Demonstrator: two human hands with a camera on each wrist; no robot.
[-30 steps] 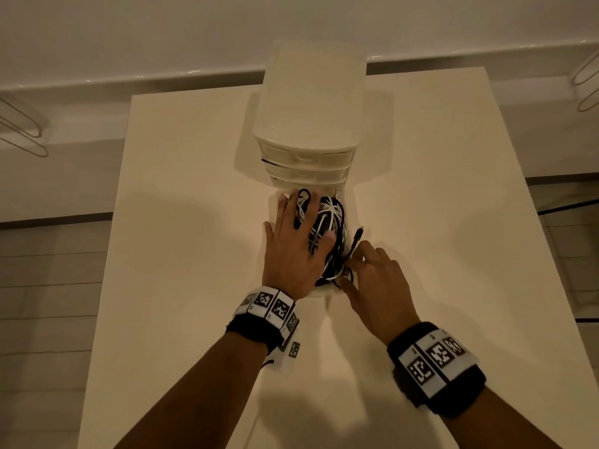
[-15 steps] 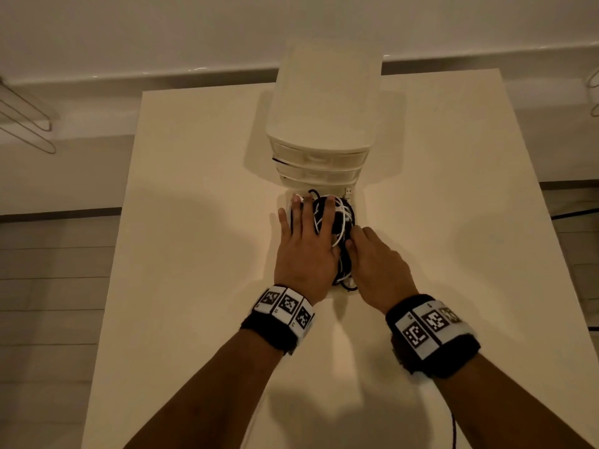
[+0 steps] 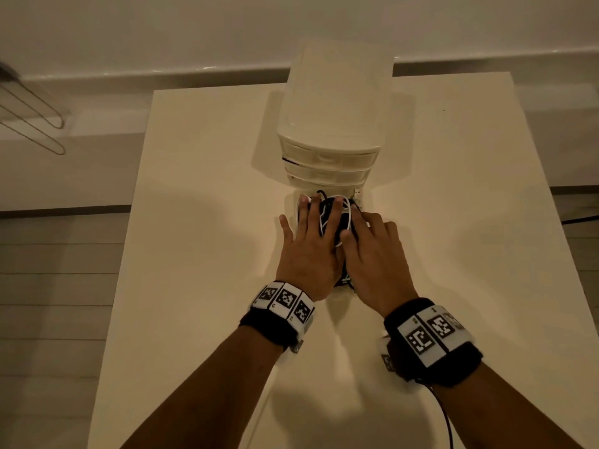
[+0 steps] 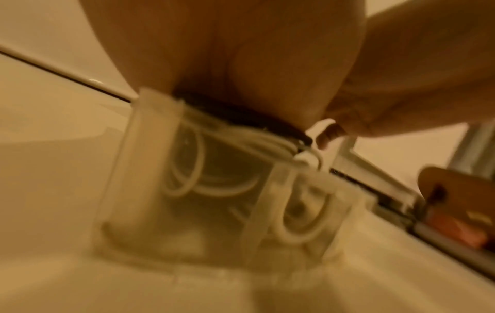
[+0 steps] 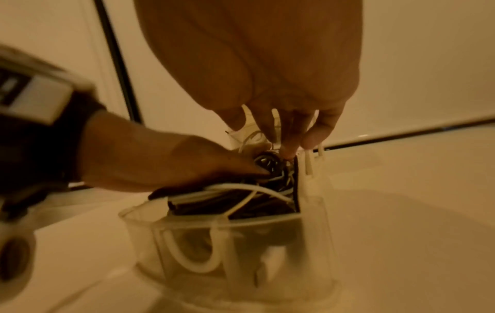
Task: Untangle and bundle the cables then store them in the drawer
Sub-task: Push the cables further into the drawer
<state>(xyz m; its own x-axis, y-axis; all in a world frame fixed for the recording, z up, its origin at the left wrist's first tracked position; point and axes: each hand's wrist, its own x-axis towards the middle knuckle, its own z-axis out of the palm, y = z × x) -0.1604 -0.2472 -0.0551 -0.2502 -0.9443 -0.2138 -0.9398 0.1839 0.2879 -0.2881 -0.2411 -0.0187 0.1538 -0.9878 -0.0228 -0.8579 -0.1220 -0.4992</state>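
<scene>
Both flat-fingered, the left hand [image 3: 308, 254] and right hand [image 3: 376, 257] are pressing cables [image 3: 337, 212] into the open drawer [image 5: 214, 239] at six o'clock of the unit [image 3: 330, 124], closing left.

Bare forearms [image 3: 201, 384], no sleeves. Each wrist carries a black fabric band: the left wristband [image 3: 278, 314] and the right wristband [image 3: 432, 340] both bear white panels printed with square black-and-white markers. A thin dark cable [image 3: 445, 416] trails from the right one.
</scene>
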